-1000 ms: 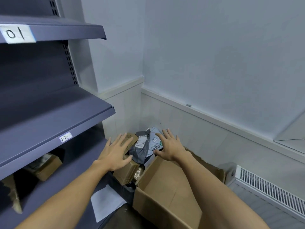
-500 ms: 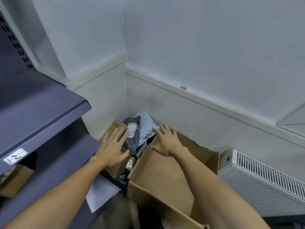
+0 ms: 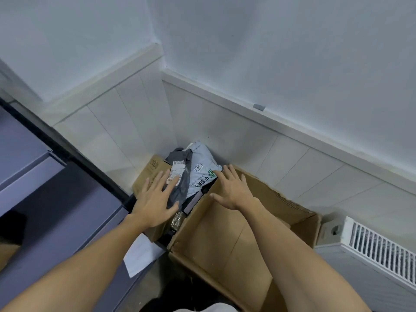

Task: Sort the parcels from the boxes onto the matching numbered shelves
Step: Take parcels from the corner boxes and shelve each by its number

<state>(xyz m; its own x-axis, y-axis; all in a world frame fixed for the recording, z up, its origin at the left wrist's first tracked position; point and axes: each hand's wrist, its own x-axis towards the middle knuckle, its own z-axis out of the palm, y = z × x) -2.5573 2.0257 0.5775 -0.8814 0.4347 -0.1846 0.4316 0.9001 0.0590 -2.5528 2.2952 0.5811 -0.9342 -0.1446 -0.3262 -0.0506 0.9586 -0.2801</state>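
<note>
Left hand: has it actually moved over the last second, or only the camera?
Yes. Judged against the brown box, the left hand slid right: earlier flat on the box, now its fingers overlap the dark grey parcel.

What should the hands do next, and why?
Probably curl the left hand around the dark grey mailer bag and lift it. That hand is open, its fingers lie flat on that bag, and the bag's white label faces up for reading.

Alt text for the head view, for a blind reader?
Two open bare hands reach into a room corner: left hand over a dark grey plastic mailer, right hand at a pale grey mailer beside an open brown cardboard box.
</note>
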